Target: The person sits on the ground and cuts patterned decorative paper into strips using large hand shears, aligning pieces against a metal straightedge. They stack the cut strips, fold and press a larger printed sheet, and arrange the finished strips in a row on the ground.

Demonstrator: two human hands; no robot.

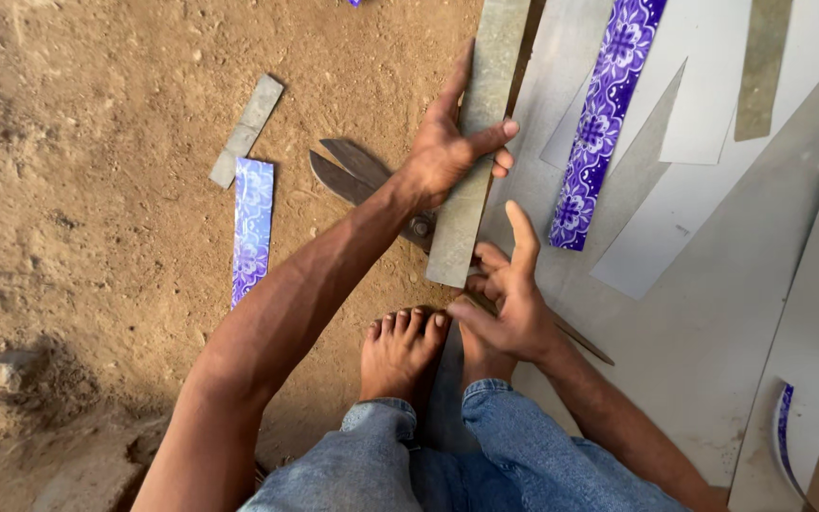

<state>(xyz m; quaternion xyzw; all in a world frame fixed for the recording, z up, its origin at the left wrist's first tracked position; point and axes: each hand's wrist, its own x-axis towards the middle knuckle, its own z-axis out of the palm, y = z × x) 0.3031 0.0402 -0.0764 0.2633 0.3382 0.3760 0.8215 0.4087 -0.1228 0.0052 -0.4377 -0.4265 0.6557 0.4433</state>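
Observation:
My left hand (449, 147) grips a long grey metal strip (482, 114) near its middle; the strip runs from the top of the view down to just above my feet. My right hand (512, 299) hovers at the strip's lower end, fingers apart and forefinger raised, holding nothing that I can see. A pair of large metal shears (353, 175) lies on the dirt under my left wrist, blades pointing up-left, its pivot partly hidden by the strip. My bare feet (400, 351) rest below.
A purple-and-white patterned strip (602, 123) lies on large grey metal sheets (713, 284) at right. Another patterned strip (252, 228) and a short grey offcut (246, 130) lie on the dirt (97, 190) at left.

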